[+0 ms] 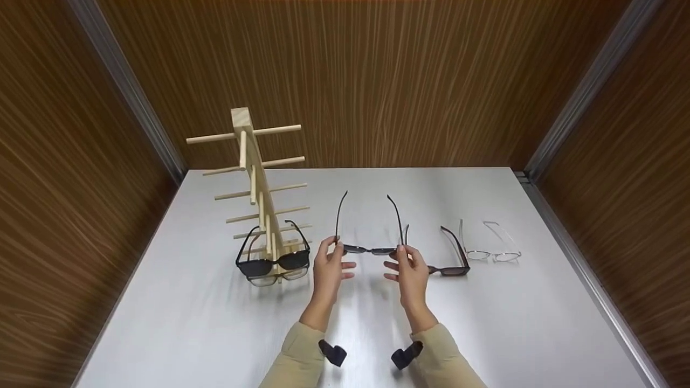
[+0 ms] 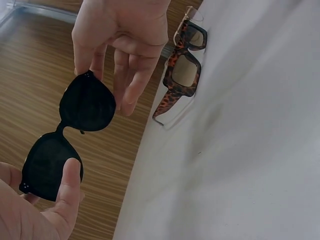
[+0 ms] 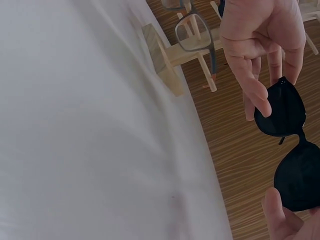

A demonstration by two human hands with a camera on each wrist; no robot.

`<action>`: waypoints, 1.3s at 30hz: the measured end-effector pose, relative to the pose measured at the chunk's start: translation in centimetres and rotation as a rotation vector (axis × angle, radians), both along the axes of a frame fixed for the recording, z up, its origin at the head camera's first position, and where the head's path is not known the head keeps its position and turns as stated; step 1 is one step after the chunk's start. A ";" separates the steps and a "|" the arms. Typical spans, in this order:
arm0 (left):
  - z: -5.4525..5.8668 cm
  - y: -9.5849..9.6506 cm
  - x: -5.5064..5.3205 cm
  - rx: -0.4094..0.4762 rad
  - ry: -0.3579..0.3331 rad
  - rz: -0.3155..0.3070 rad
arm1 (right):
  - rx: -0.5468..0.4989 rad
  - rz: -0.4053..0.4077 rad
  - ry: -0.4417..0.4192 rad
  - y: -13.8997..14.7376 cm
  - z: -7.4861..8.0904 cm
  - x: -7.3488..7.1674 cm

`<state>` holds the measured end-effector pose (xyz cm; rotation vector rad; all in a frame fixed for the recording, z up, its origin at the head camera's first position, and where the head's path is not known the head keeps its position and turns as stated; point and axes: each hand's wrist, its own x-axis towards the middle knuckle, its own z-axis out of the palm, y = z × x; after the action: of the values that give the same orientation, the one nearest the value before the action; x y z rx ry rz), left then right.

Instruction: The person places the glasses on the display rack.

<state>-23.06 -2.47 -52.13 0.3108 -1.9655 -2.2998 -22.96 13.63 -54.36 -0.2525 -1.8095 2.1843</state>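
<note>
Both hands hold one pair of black sunglasses (image 1: 356, 249) above the table, its temples unfolded and pointing away from me. My left hand (image 1: 329, 269) pinches the left end of the frame, and my right hand (image 1: 412, 272) pinches the right end. Seen from the left wrist, the dark lenses (image 2: 87, 102) face the camera, with the left thumb over one lens's edge. To the left stands a wooden display rack (image 1: 241, 117) with pegs; black sunglasses (image 1: 256, 268) hang low on it, above clear-lens eyeglasses (image 1: 263, 281).
Tortoiseshell sunglasses (image 2: 185, 70) lie on the white table (image 1: 178, 334) right of my right hand, partly hidden by it in the head view. Beyond them are thin-rimmed clear glasses (image 1: 506, 257). Wood-grain panels (image 1: 377, 81) enclose the table at the back and sides.
</note>
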 end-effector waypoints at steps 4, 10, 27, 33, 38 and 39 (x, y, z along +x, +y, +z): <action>0.7 -0.2 0.7 -0.015 0.010 -0.020 | -0.005 0.004 0.016 0.3 0.5 0.3; 2.2 -0.8 2.0 -0.043 0.045 -0.073 | 0.009 0.039 0.029 0.6 1.9 1.2; 3.3 -3.1 4.5 -0.050 0.102 -0.122 | 0.028 0.168 0.062 0.5 3.8 2.6; 3.8 -4.2 5.8 -0.059 0.105 -0.141 | 0.051 0.200 0.098 0.1 3.9 2.9; 4.3 -5.0 6.9 -0.060 0.117 -0.134 | 0.057 0.242 0.126 -0.5 4.4 3.4; 4.3 -5.1 7.1 -0.062 0.118 -0.133 | 0.058 0.244 0.129 -0.6 4.4 3.5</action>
<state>-15.97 -7.55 -47.78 0.0396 -2.0514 -2.2694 -19.50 13.04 -49.91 0.1267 -1.9130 2.2419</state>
